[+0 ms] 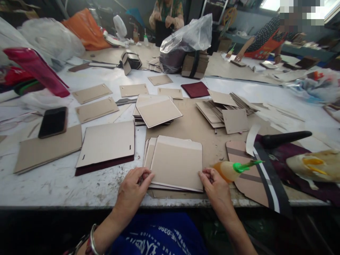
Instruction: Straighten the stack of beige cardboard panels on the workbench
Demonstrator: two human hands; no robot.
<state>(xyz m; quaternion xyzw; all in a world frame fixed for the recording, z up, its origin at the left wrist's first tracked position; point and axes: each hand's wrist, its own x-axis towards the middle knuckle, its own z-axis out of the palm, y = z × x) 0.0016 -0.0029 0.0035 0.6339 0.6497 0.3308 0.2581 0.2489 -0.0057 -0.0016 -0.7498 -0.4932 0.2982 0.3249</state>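
A small stack of tan cardboard panels (176,163) lies at the near table edge in front of me. My left hand (134,187) rests at the stack's lower left corner, fingers curled and pinching the edge of the top panel. My right hand (215,186) pinches the lower right corner of the same panel. A glue bottle with a green nozzle (233,169) lies just right of my right hand.
More cardboard stacks (156,111) and loose panels (106,143) cover the white table (53,184). A black phone (53,122) lies at left, a maroon piece (196,89) farther back. Dark strips and a black handle (284,139) lie right. Other people work across the table.
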